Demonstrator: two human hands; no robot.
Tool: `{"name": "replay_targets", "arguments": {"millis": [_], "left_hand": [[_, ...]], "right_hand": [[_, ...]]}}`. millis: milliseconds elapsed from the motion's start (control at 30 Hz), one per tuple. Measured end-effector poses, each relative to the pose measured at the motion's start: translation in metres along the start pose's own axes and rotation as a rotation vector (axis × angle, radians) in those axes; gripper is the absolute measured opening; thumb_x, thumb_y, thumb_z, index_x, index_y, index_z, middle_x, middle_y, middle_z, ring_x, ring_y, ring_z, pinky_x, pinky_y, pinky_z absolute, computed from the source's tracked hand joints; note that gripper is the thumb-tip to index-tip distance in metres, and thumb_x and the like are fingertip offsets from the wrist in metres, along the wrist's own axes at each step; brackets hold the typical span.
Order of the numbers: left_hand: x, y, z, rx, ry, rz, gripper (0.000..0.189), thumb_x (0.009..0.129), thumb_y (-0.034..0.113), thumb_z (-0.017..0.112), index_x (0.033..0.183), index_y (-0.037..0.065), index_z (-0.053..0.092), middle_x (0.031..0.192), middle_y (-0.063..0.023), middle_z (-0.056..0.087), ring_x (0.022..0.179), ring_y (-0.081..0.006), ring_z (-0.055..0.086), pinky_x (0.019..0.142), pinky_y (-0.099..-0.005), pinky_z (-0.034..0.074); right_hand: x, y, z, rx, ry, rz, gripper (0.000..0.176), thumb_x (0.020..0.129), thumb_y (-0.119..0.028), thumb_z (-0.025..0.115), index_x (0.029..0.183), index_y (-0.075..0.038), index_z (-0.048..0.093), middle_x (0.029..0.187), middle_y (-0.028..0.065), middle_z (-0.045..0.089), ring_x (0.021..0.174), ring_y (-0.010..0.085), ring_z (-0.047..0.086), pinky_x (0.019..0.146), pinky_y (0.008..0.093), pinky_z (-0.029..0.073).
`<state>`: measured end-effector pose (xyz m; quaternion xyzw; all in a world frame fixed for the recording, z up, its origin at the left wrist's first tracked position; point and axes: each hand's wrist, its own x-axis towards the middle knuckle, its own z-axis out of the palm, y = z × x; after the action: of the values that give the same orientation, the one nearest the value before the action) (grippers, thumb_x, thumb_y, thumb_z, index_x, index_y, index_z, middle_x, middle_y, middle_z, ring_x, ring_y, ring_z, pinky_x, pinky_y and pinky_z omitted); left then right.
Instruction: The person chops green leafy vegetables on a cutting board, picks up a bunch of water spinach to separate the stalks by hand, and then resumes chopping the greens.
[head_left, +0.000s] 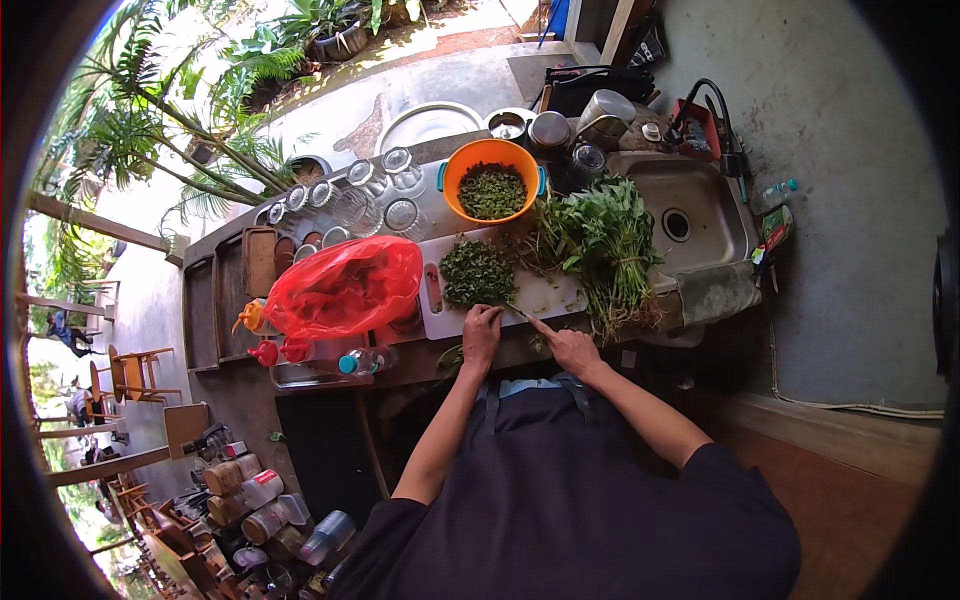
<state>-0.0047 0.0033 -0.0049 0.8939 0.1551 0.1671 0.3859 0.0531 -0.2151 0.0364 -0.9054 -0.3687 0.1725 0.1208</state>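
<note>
My right hand is closed round a knife, its index finger stretched along the top and the blade pointing left over the white cutting board. Beside the blade tip, my left hand is closed in a pinch at the board's near edge, on what look like a few leafy greens, mostly hidden by the fingers. A pile of chopped greens lies just beyond it. Uncut leafy greens, with stems and roots toward me, are heaped at the board's right end.
Behind the board stands an orange colander with chopped greens in it. A red plastic bag and a bottle with a blue cap are on the left. Glass jars line the back left; a metal sink is at right.
</note>
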Motion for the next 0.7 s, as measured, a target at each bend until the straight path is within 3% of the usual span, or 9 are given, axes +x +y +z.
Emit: {"name": "replay_targets", "arguments": {"millis": [200,633,700], "left_hand": [[0.002,-0.002,0.006,-0.007,-0.004,-0.031,0.014,0.085,0.006,0.071,0.097,0.000,0.075,0.095,-0.0149,0.067,0.084,-0.0289,0.067,0.075,-0.0382,0.054],[0.001,-0.001,0.006,0.018,0.016,-0.018,0.012,0.085,0.006,0.071,0.095,0.000,0.075,0.093,-0.0151,0.066,0.085,-0.0308,0.066,0.076,-0.0399,0.053],[0.002,-0.002,0.006,0.018,0.020,-0.015,0.012,0.085,0.006,0.071,0.095,0.000,0.075,0.093,-0.0152,0.066,0.085,-0.0307,0.066,0.075,-0.0397,0.053]], "right_hand": [[-0.002,-0.011,-0.024,0.028,-0.079,-0.006,0.071,0.095,-0.015,0.049,0.156,-0.041,0.023,0.072,0.0213,0.065,0.065,0.0405,0.066,0.062,0.0532,0.054],[0.015,-0.012,-0.002,0.006,-0.133,0.016,0.078,0.091,-0.010,0.050,0.156,-0.041,0.022,0.071,0.0191,0.065,0.068,0.0397,0.066,0.065,0.0531,0.054],[0.017,-0.009,0.009,0.040,-0.055,-0.016,0.078,0.091,-0.011,0.050,0.156,-0.043,0.020,0.070,0.0189,0.065,0.067,0.0399,0.066,0.064,0.0533,0.054]]}}
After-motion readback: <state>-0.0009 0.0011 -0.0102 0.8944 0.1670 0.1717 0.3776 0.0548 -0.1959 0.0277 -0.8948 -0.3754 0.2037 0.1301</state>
